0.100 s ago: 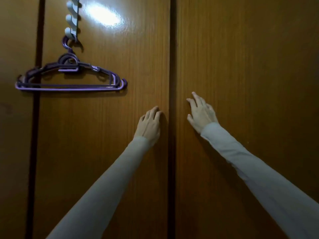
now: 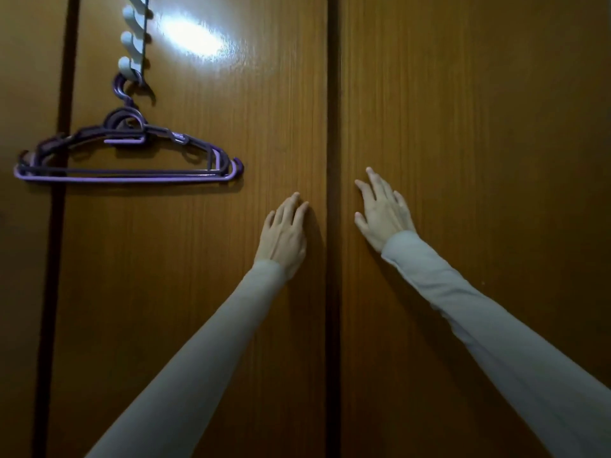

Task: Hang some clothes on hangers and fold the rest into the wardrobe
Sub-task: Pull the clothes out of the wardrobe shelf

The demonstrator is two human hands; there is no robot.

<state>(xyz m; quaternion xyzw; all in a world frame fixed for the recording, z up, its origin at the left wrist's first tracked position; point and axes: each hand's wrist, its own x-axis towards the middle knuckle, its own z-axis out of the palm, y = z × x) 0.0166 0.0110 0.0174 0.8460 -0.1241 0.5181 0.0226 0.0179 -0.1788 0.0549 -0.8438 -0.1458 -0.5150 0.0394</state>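
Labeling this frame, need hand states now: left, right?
Left hand: open, fingers on the left door, holding nothing.
Right hand: open, spread on the right door, holding nothing.

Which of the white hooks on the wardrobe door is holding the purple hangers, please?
The lowest hook on the strip holds the hangers; the hooks above it carry nothing.

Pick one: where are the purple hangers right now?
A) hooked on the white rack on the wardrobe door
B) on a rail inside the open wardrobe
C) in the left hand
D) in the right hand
A: the purple hangers hang by their hooks from the lowest peg of the white rack on the closed wardrobe door, while the left hand and right hand lie open against the doors, holding nothing.
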